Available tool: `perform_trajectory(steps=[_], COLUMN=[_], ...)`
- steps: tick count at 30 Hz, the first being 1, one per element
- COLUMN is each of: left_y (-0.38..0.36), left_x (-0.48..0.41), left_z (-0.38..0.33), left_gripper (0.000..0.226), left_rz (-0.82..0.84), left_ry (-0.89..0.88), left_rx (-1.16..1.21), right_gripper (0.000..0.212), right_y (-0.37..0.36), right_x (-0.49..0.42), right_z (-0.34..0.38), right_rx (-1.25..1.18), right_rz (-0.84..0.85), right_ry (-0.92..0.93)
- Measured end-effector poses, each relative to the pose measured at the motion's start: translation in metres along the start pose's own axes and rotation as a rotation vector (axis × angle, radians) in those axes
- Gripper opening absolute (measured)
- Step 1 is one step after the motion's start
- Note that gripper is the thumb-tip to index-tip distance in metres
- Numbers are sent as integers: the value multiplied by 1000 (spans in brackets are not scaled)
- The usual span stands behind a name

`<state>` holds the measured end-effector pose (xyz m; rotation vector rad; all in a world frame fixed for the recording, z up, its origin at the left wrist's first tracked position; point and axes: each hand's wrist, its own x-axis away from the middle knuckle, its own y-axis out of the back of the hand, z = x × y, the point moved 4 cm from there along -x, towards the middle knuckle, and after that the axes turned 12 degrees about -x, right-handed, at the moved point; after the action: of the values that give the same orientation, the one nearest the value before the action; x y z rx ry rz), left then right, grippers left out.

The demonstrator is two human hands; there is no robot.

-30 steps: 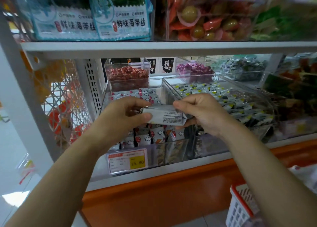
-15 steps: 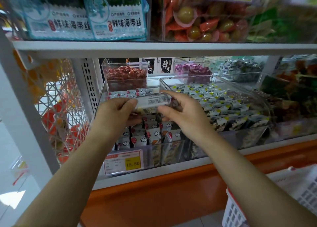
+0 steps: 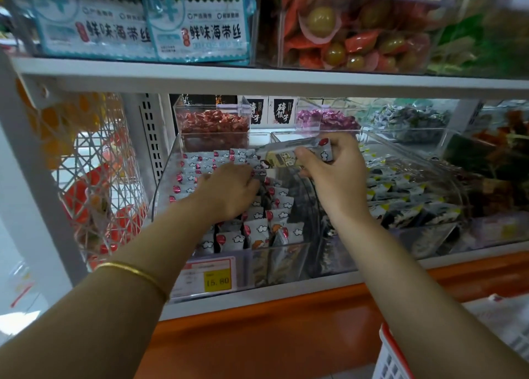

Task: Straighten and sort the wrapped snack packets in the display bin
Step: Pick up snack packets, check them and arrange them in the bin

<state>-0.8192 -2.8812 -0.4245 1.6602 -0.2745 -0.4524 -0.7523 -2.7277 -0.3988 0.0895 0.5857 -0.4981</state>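
Observation:
A clear plastic display bin (image 3: 169, 161) on the middle shelf holds rows of small grey-white snack packets (image 3: 259, 228) with red dots and cloud marks. My left hand (image 3: 229, 191) lies palm down on the packets in the bin's middle, fingers reaching among them; whether it holds one is hidden. My right hand (image 3: 332, 167) is raised over the bin's back right and grips a small stack of the same packets (image 3: 286, 157), held flat with a yellow label showing.
The neighbouring clear bin (image 3: 429, 178) on the right holds dark packets with yellow corners. Smaller tubs of red (image 3: 211, 124) and purple sweets (image 3: 326, 118) stand behind. A price tag (image 3: 210, 275) reads 15.80. A white wire rack (image 3: 97, 178) hangs left; a red-rimmed basket (image 3: 392, 355) sits below right.
My left hand let go of the packet stack and dropped onto the packets in the bin. My right hand carried the stack further back and right.

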Motion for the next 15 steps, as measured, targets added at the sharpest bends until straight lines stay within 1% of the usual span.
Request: perform_trajectory(steps=[2, 5, 8, 11, 13, 15], left_y=[-8, -12, -13, -17, -17, -15], left_x=[-5, -3, 9, 22, 25, 26], left_z=[-3, -1, 4, 4, 2, 1], left_gripper=[43, 50, 48, 38, 41, 44], left_rz=[87, 63, 21, -10, -28, -21], left_ry=[-22, -38, -21, -14, -12, -8], left_rx=[-118, -174, -158, -126, -123, -122], right_gripper=[29, 30, 24, 21, 25, 22], right_y=[-4, -18, -41, -65, -77, -87], right_x=[-2, -11, -28, -43, -46, -46], right_z=[-1, -1, -6, -14, -20, -24], right_rx=[43, 139, 295, 490, 581, 660], right_rz=[19, 96, 244, 407, 524, 622], right_ry=[34, 92, 115, 139, 151, 170])
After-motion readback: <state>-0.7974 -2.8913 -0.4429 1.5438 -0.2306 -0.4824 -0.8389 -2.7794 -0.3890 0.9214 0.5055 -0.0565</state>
